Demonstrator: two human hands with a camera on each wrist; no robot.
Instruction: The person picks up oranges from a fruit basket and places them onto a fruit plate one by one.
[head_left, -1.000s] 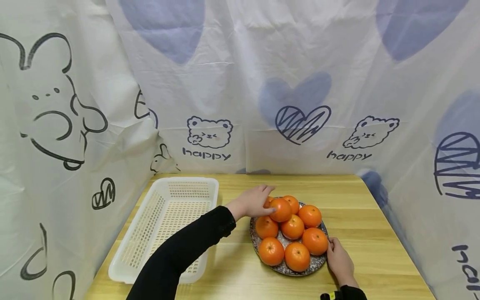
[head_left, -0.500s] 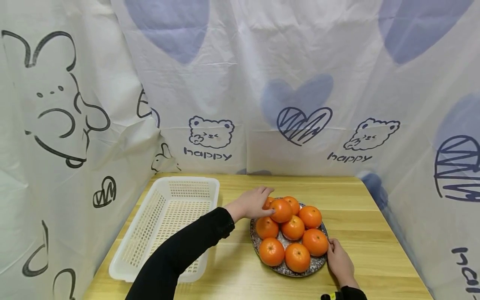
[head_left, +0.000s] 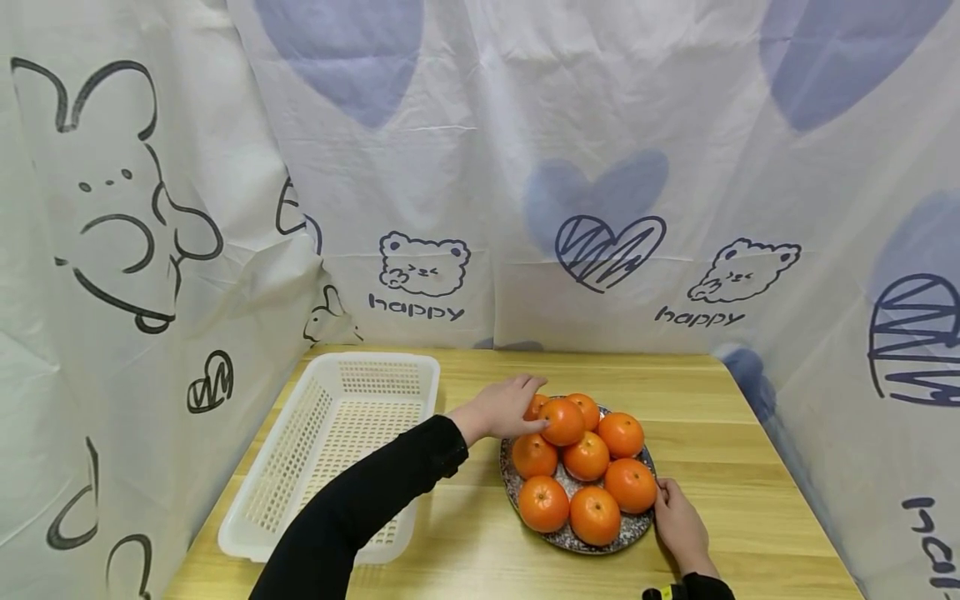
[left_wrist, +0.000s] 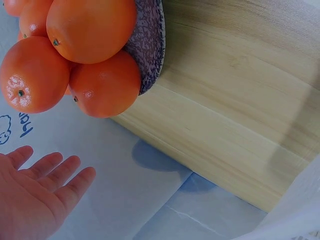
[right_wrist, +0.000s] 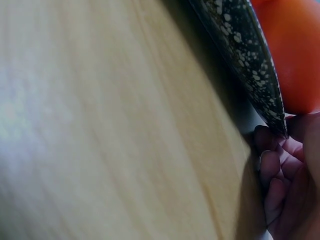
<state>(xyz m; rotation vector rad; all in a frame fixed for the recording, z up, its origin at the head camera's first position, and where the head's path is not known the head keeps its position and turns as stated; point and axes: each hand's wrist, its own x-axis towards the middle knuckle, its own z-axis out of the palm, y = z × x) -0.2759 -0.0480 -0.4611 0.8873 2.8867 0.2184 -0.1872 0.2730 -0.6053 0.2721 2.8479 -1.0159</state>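
Several oranges lie heaped on a dark speckled plate (head_left: 634, 527), with one orange (head_left: 562, 422) resting on top of the others. Beside that top orange is my left hand (head_left: 506, 408), reaching in from the left in the head view. The left wrist view shows this left hand (left_wrist: 45, 197) with its fingers extended and spread, apart from the oranges (left_wrist: 105, 87). At the plate's right edge, my right hand (head_left: 681, 525) pinches the rim. The right wrist view has the thumb above and curled fingers (right_wrist: 270, 162) under the plate's edge (right_wrist: 250, 65).
A white perforated plastic basket (head_left: 322, 467) stands on the left of the wooden table (head_left: 720, 433). My black left sleeve (head_left: 360, 508) crosses over its near right side. Behind and at the sides hang white printed curtains (head_left: 487, 167).
The head view has shifted very slightly. Both hands, the oranges and the plate stay as they were.
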